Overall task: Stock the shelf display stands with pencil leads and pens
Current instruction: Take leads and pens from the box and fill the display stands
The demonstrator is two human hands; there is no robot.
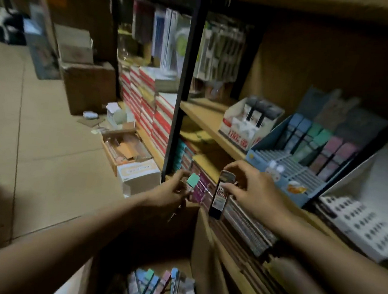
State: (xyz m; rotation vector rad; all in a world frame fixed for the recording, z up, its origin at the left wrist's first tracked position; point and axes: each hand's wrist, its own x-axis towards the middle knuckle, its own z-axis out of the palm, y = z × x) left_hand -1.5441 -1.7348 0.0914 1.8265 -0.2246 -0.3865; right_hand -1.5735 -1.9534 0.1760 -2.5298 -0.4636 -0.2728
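My left hand [172,192] pinches a slim lead case with a mint-green cap [193,179] just in front of the lower shelf. My right hand [252,190] grips a black lead case with a red-and-white label [219,198], held upright beside it. On the shelf to the right stands a blue display stand [270,154] with pastel cases in its back rows and bare slots in front. A white display box [241,133] with black-capped cases sits left of it. More pastel cases [151,287] lie in an open carton [201,237] below my arms.
A white slotted stand [358,224] lies at the right on the shelf. A black shelf post [182,86] rises just left of my hands. Stacked red-and-white books [149,109], small boxes [136,172] and cardboard cartons [87,86] crowd the tiled floor at left.
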